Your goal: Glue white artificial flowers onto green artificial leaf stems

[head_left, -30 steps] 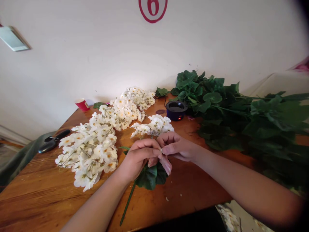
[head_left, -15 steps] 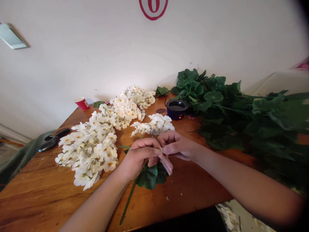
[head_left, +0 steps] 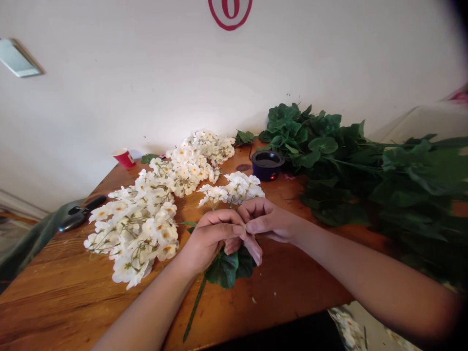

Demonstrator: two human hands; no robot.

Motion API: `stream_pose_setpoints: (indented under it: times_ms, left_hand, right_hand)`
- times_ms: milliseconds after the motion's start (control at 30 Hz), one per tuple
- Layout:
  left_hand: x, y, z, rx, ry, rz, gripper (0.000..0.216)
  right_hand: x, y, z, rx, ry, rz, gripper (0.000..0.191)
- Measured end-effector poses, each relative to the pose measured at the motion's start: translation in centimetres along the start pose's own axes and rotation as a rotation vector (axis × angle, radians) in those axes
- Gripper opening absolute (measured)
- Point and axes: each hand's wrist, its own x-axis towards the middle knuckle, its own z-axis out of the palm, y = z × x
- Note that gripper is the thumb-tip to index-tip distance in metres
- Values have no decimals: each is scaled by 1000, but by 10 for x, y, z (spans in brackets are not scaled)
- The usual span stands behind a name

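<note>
My left hand (head_left: 215, 239) and my right hand (head_left: 268, 222) meet over the middle of the table, fingertips touching in a pinch. Whatever lies between the fingertips is too small and covered to make out. Directly under the left hand are green artificial leaves (head_left: 224, 269), and a green stem (head_left: 194, 308) runs from them down to the table's front. Just beyond my fingers, a small bunch of white artificial flowers (head_left: 242, 187) shows, its lower stems hidden by the hands.
Piles of white artificial flowers (head_left: 142, 226) lie to the left, with black-handled scissors (head_left: 78, 214) and a red paper cup (head_left: 124, 159) beyond. A dark pot with a red light (head_left: 268, 166) stands at the back. Green leaves (head_left: 340, 165) heap up on the right of the wooden table (head_left: 54, 292).
Both hands keep the same pinch in nearly the same place. The whole view has shifted only very slightly.
</note>
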Motion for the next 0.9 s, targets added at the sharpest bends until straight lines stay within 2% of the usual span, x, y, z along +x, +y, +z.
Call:
stream_pose_setpoints:
  times_ms: [233,433,633,900]
  left_hand:
    - [0,-1,-1,1,-30,28,11]
    - [0,-2,-2,-7,-41,33,11]
    - [0,-1,-2,-62,-65,32,10]
    - [1,-3,-3,-51,-74,31,9]
  right_hand:
    - [-1,1,1,57,-49,-3,22]
    - [-1,1,1,34,-1,0,25]
    - [-1,2,2,106,-63,24,21]
    - [-1,0,2,65,-56,51,24]
